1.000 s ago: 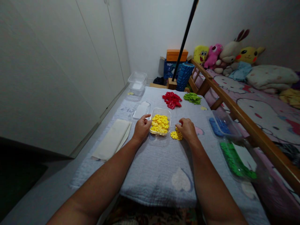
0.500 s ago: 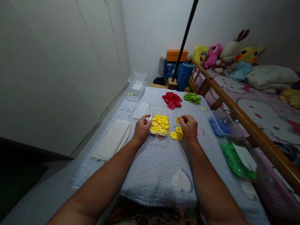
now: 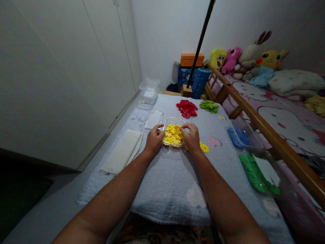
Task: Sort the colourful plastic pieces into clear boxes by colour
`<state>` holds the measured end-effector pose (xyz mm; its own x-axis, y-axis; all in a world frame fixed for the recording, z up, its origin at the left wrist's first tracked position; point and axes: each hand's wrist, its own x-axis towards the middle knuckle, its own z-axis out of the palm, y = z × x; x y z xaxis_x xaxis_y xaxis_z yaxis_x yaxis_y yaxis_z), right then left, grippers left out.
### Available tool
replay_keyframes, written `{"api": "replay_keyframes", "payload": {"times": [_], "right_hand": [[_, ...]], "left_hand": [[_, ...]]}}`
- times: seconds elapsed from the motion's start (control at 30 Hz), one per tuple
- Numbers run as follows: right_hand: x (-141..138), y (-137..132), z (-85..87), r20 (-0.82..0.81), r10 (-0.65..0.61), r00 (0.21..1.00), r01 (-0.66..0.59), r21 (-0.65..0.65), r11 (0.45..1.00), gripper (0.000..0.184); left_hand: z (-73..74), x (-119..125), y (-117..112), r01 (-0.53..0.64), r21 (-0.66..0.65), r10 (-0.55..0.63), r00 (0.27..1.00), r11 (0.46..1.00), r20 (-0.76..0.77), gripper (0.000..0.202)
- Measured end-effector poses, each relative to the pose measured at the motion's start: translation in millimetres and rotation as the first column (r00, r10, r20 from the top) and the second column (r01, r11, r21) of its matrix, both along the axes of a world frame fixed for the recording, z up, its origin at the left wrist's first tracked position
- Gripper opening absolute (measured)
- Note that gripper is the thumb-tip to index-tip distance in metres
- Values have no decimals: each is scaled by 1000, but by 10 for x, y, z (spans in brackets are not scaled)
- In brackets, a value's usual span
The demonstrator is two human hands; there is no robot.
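A clear plastic box [image 3: 174, 120] stands on the cloth, with yellow flower-shaped discs [image 3: 173, 134] heaped inside. My left hand [image 3: 154, 138] grips its left wall, thumb and fingers at the rim. Over the right rim, my right hand [image 3: 191, 135] is closed in a pinch at the edge of the heap. Yellow shows at its fingertips, though the pinched disc blends with those in the box. A loose yellow disc [image 3: 204, 147] lies on the cloth to the right of that hand, and part of another peeks out beneath it.
Behind the box lie a red pile [image 3: 187, 108] and a light green pile [image 3: 209, 106]. Boxes of blue pieces [image 3: 238, 137] and green pieces [image 3: 256, 174] line the right side by the wooden bed rail [image 3: 274, 130]. Leftward are a clear lid [image 3: 153, 120], a folded cream sheet [image 3: 123, 150] and stacked clear boxes [image 3: 149, 89].
My right hand has moved left from the loose discs to the box's right rim, carrying a yellow disc. A loose disc has shifted right on the cloth. My left hand stays on the box.
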<state>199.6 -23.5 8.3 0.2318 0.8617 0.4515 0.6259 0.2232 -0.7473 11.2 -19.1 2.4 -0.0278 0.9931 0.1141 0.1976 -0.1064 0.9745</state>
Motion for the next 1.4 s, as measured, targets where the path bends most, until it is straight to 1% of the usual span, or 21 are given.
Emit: {"api": "replay_keyframes", "payload": {"times": [0.1,0.2,0.33,0.47,0.57,0.63,0.7,0.8,0.9,0.97,1.03,1.1,1.27,1.4], "right_hand": [[-11,29,-40,13,-43,999,43,-42,998,6],[6,36,-79,12,-74,997,74,-51,996,6],[38,30,-102,30,-50,998,51,-38,998,11],[126,22,-69,65,-20,998,20,0,1000,14],[269,9,-18,154,-54,987,54,6,999,16],[393,-11,10,264,-89,960,104,-43,994,19],[518,-41,26,392,-100,915,165,-136,977,24],[671,-93,36,552,-44,833,241,-290,926,32],[752,-132,59,633,28,773,278,-379,883,39],[765,-146,84,644,74,761,287,-437,852,40],[755,-150,107,631,119,767,285,-500,818,37],[734,-148,122,610,149,779,268,-537,800,33],[673,-132,118,563,173,808,214,-554,805,17],[636,-114,110,565,179,805,203,-546,813,13]], "left_hand": [[3,3,-4,6,4,-6,1000,1000,1,49],[-2,2,-3,10,6,-10,1000,1000,-2,49],[-10,-4,1,10,7,-10,1000,1000,-1,49],[-3,-7,-2,11,6,-11,1000,1000,-2,50],[-3,-7,-3,8,5,-8,1000,1000,-7,50],[-9,-7,-1,4,7,-4,1000,1000,-6,50],[-14,-6,1,3,6,-2,1000,1000,-4,51],[-14,-4,2,1,2,-1,1000,1000,1,50],[-9,-3,2,0,3,0,1000,1000,3,50],[-10,-4,2,2,6,-2,1000,1000,0,49],[-14,-4,3,5,8,-5,1000,1000,-1,50],[-18,-4,4,3,9,-3,1000,1000,1,50],[-17,-7,4,7,12,-7,1000,1000,-3,50],[-19,-8,6,6,12,-6,1000,1000,-9,50]]}}
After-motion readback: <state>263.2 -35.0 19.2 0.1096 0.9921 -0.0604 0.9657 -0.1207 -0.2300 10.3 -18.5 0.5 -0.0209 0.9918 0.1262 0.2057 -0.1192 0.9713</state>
